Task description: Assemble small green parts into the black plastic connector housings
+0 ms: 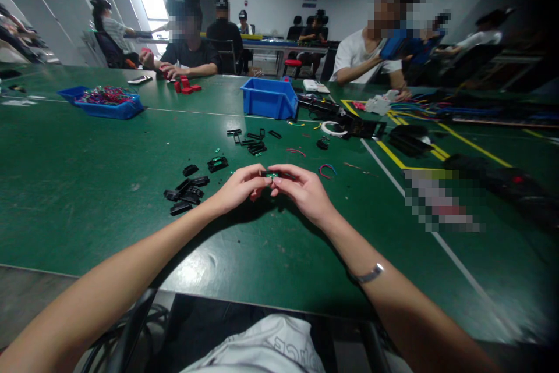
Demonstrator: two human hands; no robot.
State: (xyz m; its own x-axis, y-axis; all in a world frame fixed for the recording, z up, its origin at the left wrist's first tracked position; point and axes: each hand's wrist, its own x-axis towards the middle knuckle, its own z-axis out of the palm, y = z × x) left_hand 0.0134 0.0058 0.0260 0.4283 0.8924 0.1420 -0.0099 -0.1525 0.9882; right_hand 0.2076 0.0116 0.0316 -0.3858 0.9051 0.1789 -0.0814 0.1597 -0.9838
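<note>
Your left hand (248, 183) and right hand (301, 185) pinch one small black part (271, 174) at opposite ends, presumably to steady it.

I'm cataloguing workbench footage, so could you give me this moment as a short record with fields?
Left hand: gripping one end of a small black part with a green board
Right hand: gripping its other end
Surface: green tabletop
Left of hands: pile of black plastic pieces
Beyond hands: rectangular black frames, then blue bin
Right of hands: curled red and blue wires
Far left: blue tray of coloured wires
</note>
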